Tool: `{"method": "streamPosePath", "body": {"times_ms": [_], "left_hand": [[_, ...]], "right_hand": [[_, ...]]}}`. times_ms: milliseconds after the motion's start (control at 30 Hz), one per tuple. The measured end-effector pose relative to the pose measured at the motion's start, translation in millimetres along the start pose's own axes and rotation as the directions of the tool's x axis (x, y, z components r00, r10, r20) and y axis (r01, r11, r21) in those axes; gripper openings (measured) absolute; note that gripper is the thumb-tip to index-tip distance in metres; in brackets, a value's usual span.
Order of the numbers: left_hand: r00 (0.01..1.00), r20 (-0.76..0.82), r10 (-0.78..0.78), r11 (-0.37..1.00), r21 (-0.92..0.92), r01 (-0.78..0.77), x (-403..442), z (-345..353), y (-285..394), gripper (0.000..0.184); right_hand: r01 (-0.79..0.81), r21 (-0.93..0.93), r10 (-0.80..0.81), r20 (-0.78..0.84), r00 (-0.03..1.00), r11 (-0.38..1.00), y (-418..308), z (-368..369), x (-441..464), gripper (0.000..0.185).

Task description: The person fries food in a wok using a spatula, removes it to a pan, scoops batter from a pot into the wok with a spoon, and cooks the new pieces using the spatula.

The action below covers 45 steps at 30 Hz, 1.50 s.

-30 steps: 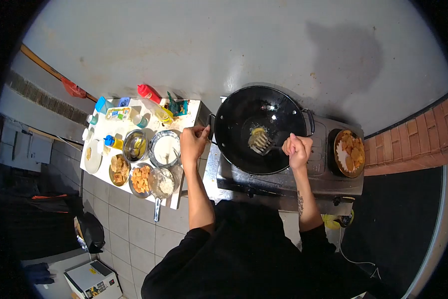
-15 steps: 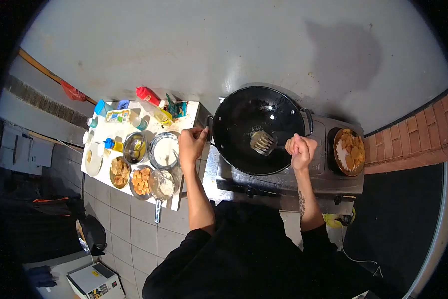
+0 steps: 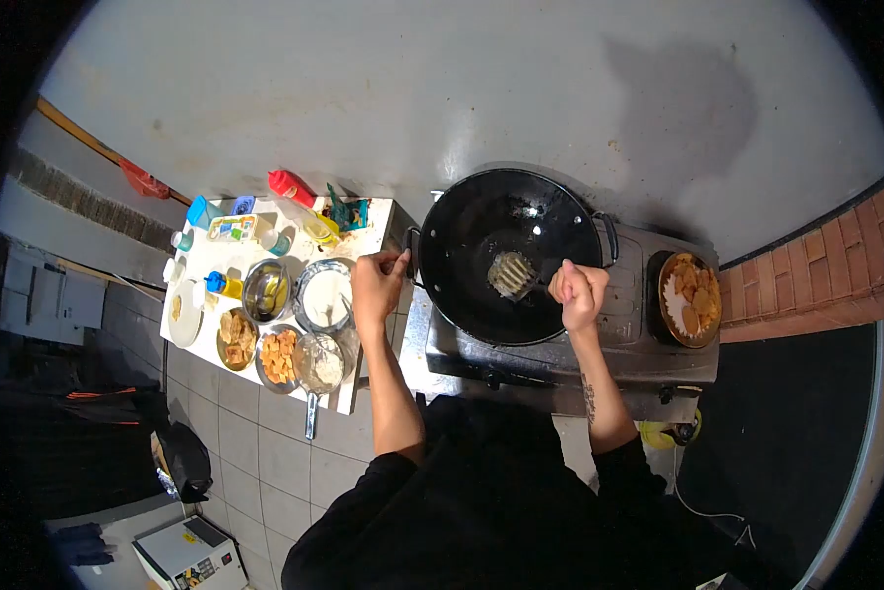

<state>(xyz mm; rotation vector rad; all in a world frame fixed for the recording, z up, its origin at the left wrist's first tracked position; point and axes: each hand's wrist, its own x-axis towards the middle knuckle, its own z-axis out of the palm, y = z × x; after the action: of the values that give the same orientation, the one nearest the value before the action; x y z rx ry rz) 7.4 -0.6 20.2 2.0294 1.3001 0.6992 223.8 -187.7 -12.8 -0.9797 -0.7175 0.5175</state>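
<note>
A black wok (image 3: 471, 221) sits on the stove (image 3: 609, 359), with a little oily liquid at its bottom. My right hand (image 3: 579, 293) is closed round the handle of a slotted spatula (image 3: 513, 279), whose metal head lies low in the wok, over the liquid. At the wok's left side, my left hand (image 3: 381, 280) pinches the loop handle (image 3: 414, 258) with thumb and finger.
On the left, a white table (image 3: 348, 392) bears bowls of cut food (image 3: 277, 356), a bowl of white batter (image 3: 326, 298), a strainer (image 3: 320, 363), bottles and a red squeeze bottle (image 3: 292, 187). A plate of fried pieces (image 3: 696, 297) stands right of the wok.
The spatula head has shifted slightly left and up in the wok since half a second ago, and my right hand has moved a little left with it. My left hand stays at the handle.
</note>
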Motion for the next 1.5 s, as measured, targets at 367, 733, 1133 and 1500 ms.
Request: {"method": "streamPosePath", "body": {"times_ms": [367, 733, 1133, 1500], "left_hand": [[1.000, 0.005, -0.011, 1.000, 0.011, 0.011, 2, 2, -2, 0.028], [0.999, -0.008, 0.034, 0.999, 0.019, -0.034, 3, 5, -7, 0.027], [0.999, -0.032, 0.036, 0.999, -0.002, -0.036, -1, 6, -5, 0.028], [0.999, -0.043, 0.017, 1.000, 0.007, -0.016, -5, 4, 1, 0.027]], "right_hand": [[-0.066, 0.032, 0.068, -0.058, 0.996, 0.997, -7, -5, 6, 0.050], [-0.021, -0.016, 0.019, -0.107, 0.994, 1.000, -6, -5, 11, 0.047], [-0.022, 0.002, 0.022, -0.104, 0.994, 1.000, 4, 0, 21, 0.046], [-0.013, 0.070, 0.016, -0.048, 0.999, 0.997, 9, 4, 16, 0.046]]}}
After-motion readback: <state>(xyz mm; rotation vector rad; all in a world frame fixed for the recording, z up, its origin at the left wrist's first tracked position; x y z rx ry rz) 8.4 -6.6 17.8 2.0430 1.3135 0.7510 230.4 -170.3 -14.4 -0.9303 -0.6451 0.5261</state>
